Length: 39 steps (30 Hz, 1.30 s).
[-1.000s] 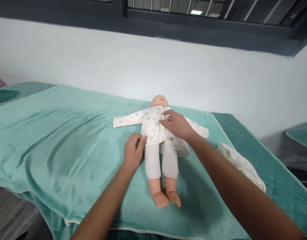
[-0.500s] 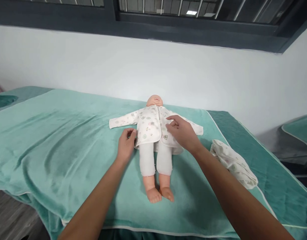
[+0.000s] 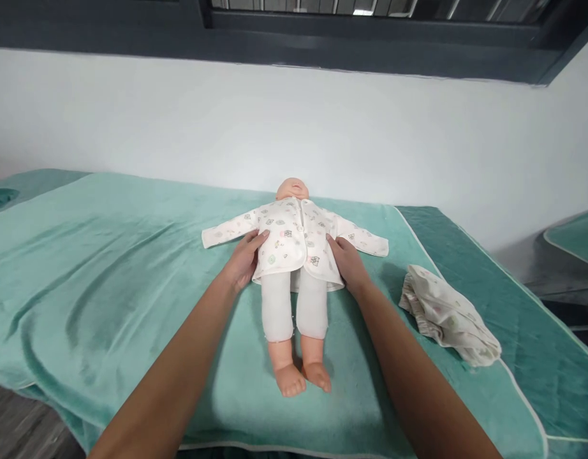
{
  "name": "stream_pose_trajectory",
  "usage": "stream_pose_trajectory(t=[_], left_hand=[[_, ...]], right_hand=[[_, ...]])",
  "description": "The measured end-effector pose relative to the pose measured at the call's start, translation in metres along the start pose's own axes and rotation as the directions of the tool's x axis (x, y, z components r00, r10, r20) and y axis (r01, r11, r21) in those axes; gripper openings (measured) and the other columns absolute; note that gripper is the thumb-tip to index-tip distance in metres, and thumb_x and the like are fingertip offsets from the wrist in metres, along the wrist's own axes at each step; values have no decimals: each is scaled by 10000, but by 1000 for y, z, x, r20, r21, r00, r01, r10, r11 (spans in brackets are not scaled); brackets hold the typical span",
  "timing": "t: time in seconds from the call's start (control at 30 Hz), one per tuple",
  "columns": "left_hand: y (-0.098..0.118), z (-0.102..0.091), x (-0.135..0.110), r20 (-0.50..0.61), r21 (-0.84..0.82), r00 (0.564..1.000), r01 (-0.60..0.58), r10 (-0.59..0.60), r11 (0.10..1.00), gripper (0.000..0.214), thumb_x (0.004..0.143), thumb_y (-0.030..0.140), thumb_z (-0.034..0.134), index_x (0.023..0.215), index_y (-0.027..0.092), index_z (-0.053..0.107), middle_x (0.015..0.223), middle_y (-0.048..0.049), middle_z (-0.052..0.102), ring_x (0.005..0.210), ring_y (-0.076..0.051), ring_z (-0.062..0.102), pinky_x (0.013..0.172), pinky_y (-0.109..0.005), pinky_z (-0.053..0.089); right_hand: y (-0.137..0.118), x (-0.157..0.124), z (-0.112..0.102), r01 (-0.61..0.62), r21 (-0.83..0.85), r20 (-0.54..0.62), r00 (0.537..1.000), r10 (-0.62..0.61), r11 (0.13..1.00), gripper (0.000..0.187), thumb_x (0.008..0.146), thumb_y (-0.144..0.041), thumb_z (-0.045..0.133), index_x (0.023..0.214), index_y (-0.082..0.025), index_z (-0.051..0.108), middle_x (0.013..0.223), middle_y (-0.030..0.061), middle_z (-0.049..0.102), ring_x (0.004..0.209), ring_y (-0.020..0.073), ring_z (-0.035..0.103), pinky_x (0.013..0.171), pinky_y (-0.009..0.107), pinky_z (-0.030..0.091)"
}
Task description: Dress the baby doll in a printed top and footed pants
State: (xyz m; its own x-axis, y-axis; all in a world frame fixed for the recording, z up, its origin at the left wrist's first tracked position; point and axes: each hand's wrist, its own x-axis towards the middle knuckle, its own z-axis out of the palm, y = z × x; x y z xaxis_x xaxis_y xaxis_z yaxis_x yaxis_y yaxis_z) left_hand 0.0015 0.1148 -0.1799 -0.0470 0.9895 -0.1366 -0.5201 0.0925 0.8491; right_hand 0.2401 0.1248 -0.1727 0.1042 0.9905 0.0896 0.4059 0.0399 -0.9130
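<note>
A baby doll lies on its back, head toward the wall and bare feet toward me. It wears a white patterned jacket, closed down the front, with both sleeves spread out sideways. White fabric covers its legs down to the shins. My left hand grips the doll's side at the jacket, thumb on top and fingers partly hidden underneath. On the opposite side my right hand holds the doll in the same way, its thumb on the jacket front.
A folded white patterned garment lies to the right of the doll. Green cloth with wrinkles on the left covers the bed. Behind it rises a white wall below a dark window frame.
My right hand has come down from above the jacket front to the doll's right-hand side in view. My left hand has moved in and taken hold of the opposite side.
</note>
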Motion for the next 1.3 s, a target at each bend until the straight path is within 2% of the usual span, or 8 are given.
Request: stream_pose_trajectory(t=[0.23,0.53,0.73,0.83,0.97,1.1,1.2,1.3], left_hand=[[-5,14,16,100,8,995,-31,30,999,468,814,367,786,1223,170,673,1233,-133,734,1059,-255,719,940,-377,591],[-13,4,-10,-16,254,990,-134,142,958,491,828,501,745,1228,220,698,1300,-99,706,1158,-248,666,981,-350,539],[-12,-4,-53,15,404,993,-112,116,908,585,848,572,684,1329,242,637,1299,-111,693,1102,-267,673,928,-384,550],[-17,-12,-87,30,509,981,-179,191,842,570,859,527,692,1360,266,607,1413,-106,621,1253,-268,606,1053,-393,495],[-27,-19,-124,45,530,972,-219,231,820,555,866,455,710,1385,314,571,1585,-76,449,1453,-268,442,1161,-397,425],[-23,-13,-114,-151,372,967,-135,204,918,529,881,455,706,1371,311,566,1566,-76,481,1435,-247,476,1146,-359,446],[-14,-3,-80,-121,170,986,-96,118,981,492,868,470,718,1282,224,619,1389,-122,643,1248,-242,636,1060,-365,518],[-7,6,-50,-10,126,1000,-14,16,992,525,786,414,806,1232,181,657,1211,-132,736,1059,-258,715,944,-395,577]], right_hand=[[3,0,6,-36,317,-13,999,42,948,402,834,-618,586,936,-230,556,858,-2,660,813,173,596,687,269,478],[21,-21,-11,-34,487,-63,995,74,873,458,707,-441,761,1061,-202,597,1039,35,692,816,156,643,748,299,521],[30,-81,-54,171,-130,-185,964,-193,977,280,895,-405,586,1095,-211,616,1057,100,691,926,242,649,848,420,538],[38,-116,-90,246,-651,-142,890,-434,718,259,920,-295,527,1140,-213,636,1234,164,671,1214,353,574,1046,571,441],[47,-147,-125,211,-837,-106,842,-529,505,337,925,-308,553,1230,-180,616,1378,194,611,1377,403,471,1153,644,333],[36,-139,-111,333,-581,-92,880,-467,743,354,925,-413,591,1215,-214,624,1360,158,633,1342,335,536,1153,559,396],[20,-103,-73,115,-91,-112,986,-125,989,482,846,-524,679,1216,-221,615,1350,146,645,1246,315,620,1071,512,487],[6,-57,-34,-36,179,12,999,35,983,431,860,-584,615,1053,-204,678,1139,117,749,1109,302,691,989,480,541]])
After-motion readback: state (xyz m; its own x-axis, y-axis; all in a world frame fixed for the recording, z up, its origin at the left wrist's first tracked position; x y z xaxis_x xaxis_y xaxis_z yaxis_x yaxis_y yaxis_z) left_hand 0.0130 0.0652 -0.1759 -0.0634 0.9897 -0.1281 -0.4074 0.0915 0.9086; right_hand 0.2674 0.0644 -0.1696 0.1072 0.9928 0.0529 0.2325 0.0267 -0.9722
